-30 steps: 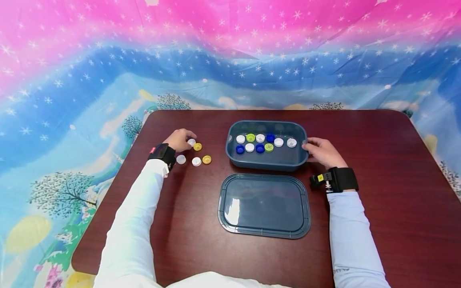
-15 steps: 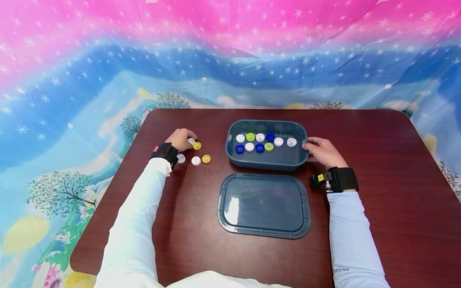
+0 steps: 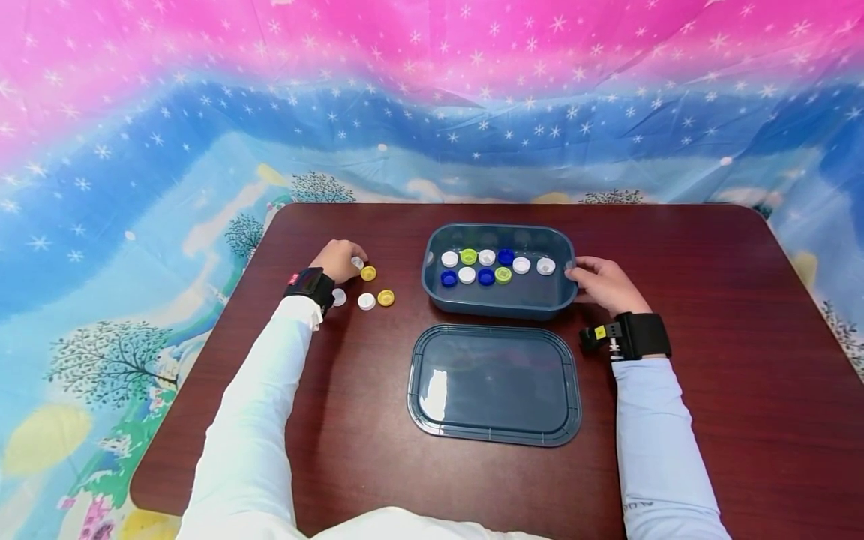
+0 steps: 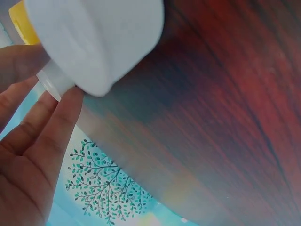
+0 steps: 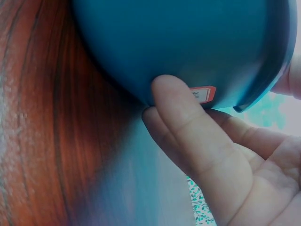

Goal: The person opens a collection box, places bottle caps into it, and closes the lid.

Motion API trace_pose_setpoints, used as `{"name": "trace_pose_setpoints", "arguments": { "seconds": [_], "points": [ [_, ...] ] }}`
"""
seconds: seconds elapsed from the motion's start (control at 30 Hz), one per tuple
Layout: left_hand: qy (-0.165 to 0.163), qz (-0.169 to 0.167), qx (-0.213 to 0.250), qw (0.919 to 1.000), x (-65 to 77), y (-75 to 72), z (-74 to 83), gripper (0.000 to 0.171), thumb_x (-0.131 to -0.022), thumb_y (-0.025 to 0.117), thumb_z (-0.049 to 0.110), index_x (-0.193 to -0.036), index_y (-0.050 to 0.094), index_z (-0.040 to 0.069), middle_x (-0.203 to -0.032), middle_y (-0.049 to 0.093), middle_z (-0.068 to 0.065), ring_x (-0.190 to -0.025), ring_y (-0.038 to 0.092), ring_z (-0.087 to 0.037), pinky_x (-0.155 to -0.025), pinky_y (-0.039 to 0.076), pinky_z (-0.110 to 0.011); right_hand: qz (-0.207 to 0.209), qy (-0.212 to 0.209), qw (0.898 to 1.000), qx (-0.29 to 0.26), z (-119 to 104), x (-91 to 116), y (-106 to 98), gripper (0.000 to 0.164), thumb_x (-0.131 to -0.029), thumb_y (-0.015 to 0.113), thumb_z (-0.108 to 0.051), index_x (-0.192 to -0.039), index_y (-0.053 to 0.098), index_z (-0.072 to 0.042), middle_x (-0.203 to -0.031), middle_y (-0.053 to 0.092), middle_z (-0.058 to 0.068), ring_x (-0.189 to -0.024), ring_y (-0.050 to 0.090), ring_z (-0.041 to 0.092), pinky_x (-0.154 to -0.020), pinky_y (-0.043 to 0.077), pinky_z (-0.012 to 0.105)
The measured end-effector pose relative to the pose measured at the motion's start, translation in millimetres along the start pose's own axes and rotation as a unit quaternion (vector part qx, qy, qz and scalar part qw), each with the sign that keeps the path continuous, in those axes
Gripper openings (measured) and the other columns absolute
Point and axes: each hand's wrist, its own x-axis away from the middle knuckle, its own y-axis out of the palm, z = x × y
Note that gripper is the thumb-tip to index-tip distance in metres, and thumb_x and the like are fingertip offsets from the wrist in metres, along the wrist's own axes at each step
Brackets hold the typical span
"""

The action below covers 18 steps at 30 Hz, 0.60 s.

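Note:
My left hand (image 3: 337, 261) is at the left of the table and pinches a translucent white bottle cap (image 4: 57, 80) between thumb and fingers. Right beside that cap lies a yellow bottle cap (image 3: 367, 274). Nearer to me are another yellow cap (image 3: 385, 298), a white cap (image 3: 367, 301) and a translucent cap (image 3: 339, 298) close to the wrist. With its thumb at the rim and its fingers against the outer wall, my right hand (image 3: 603, 285) holds the right end of a blue-grey plastic box (image 3: 498, 306). Several white, blue and green caps lie inside in two rows.
A blue-grey lid (image 3: 494, 386) lies flat on the brown table (image 3: 358, 420), just in front of the box. A large white shape (image 4: 101, 42), too close to make out, covers the top of the left wrist view. Patterned cloth (image 3: 432, 112) hangs behind the table.
My left hand stays around the translucent cap with hardly any movement. The right hand keeps its hold on the box, which has not moved.

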Motion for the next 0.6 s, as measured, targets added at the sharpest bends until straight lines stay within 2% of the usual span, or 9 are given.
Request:
{"name": "trace_pose_setpoints", "arguments": {
  "seconds": [0.33,0.5,0.6],
  "points": [
    [-0.005,-0.001,-0.005,1.0000,4.9,-12.6,9.3,0.026,-0.088,0.064,-0.001,-0.113,0.070,0.000,-0.120,0.063,-0.021,-0.113,0.054,-0.035,-0.095,0.045,-0.046,-0.003,-0.001,1.000,-0.003,2,-1,0,0.060,-0.103,0.046,-0.029,-0.150,0.028,0.005,-0.135,0.047,0.029,-0.107,0.061,0.034,-0.090,0.048,0.041],
    [0.022,0.015,-0.015,0.9995,1.7,-22.5,17.7,0.026,-0.088,0.065,0.001,-0.113,0.070,0.000,-0.118,0.064,-0.019,-0.112,0.055,-0.034,-0.093,0.046,-0.045,-0.003,-0.003,1.000,0.000,3,-2,-1,0.060,-0.103,0.046,-0.029,-0.150,0.028,0.004,-0.135,0.046,0.029,-0.107,0.061,0.036,-0.091,0.048,0.043],
    [0.044,0.014,-0.015,0.9988,0.9,-28.7,29.9,0.027,-0.088,0.065,0.001,-0.114,0.070,0.000,-0.118,0.064,-0.020,-0.112,0.056,-0.034,-0.091,0.046,-0.045,-0.003,-0.004,1.000,-0.001,3,-2,0,0.060,-0.103,0.046,-0.029,-0.150,0.028,0.004,-0.135,0.047,0.029,-0.107,0.061,0.035,-0.090,0.048,0.042]
  ]
}}
